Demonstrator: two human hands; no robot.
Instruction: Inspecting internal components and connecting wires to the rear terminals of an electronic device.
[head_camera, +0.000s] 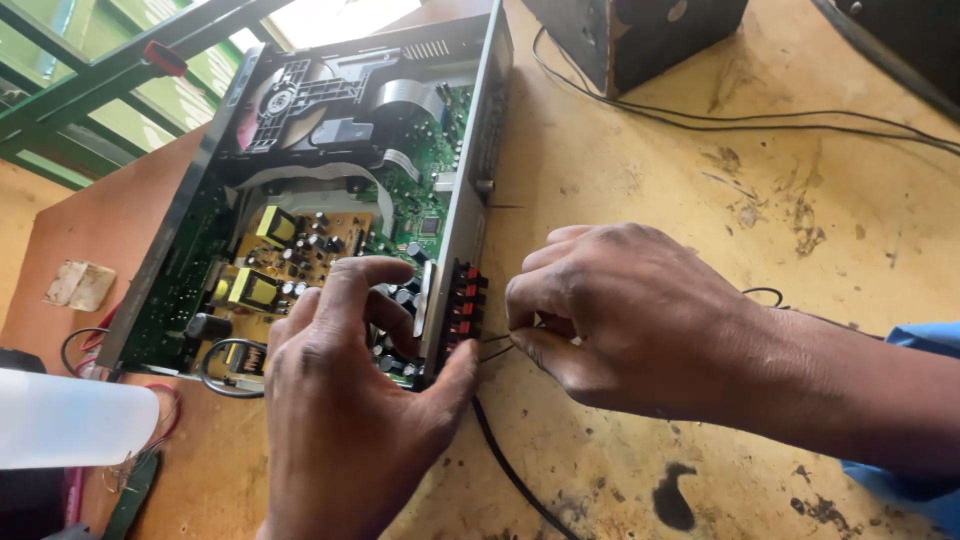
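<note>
Workbench (640, 180) of scuffed, stained wood carries an opened disc player chassis (330, 190), lid off, showing a green circuit board (425, 175) and a tan power board (290, 250). Left hand (345, 410) grips the chassis's near corner, thumb pressed against the red and black speaker terminals (462, 305) on its rear panel. Right hand (620, 320), just beside, pinches a thin wire (495, 345) at those terminals. Black cable (510, 465) trails toward the viewer.

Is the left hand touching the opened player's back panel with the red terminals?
Touching. The head view shows the left hand gripping the panel's edge, thumb pressed beside the red terminals.
</note>
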